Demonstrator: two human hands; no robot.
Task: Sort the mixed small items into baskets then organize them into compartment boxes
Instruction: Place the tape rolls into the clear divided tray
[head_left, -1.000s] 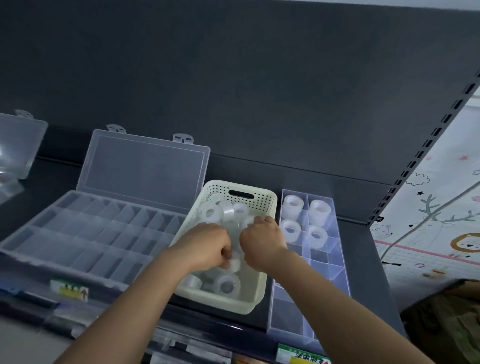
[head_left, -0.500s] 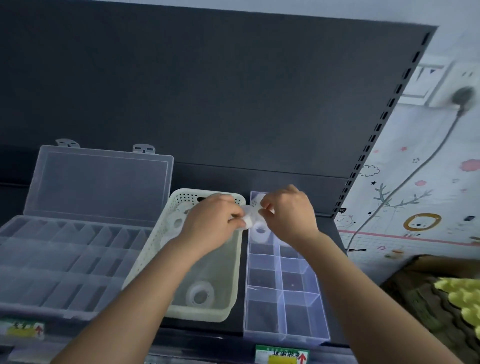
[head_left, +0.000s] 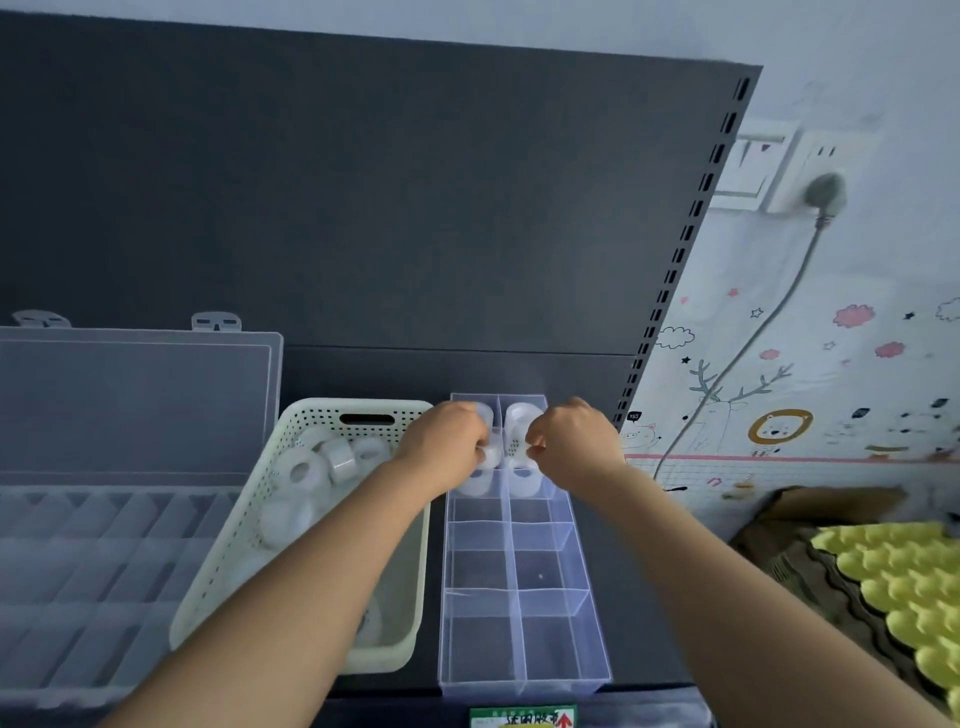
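The left hand (head_left: 447, 447) is curled, its fingertips closed on a white tape roll (head_left: 489, 456). The right hand (head_left: 576, 447), just beside it, pinches a second roll (head_left: 517, 449) between thumb and fingers. The blur hides the exact grip. Both hover over the far end of the clear box (head_left: 445, 623), whose four far cells hold more rolls (head_left: 524, 480); the near cells show only bare bottoms. Left of the box, touching or nearly so, is a cream basket (head_left: 208, 597) with loose rolls (head_left: 301, 470) inside. Further left lies a clear organizer (head_left: 78, 571) with its lid (head_left: 135, 400) raised. All rest on a dark shelf (head_left: 639, 597) with a dark back panel (head_left: 363, 208). Right of the shelf are a cartoon-printed mat (head_left: 779, 426), a plug (head_left: 826, 189) in a wall socket, and yellow foam (head_left: 909, 587).
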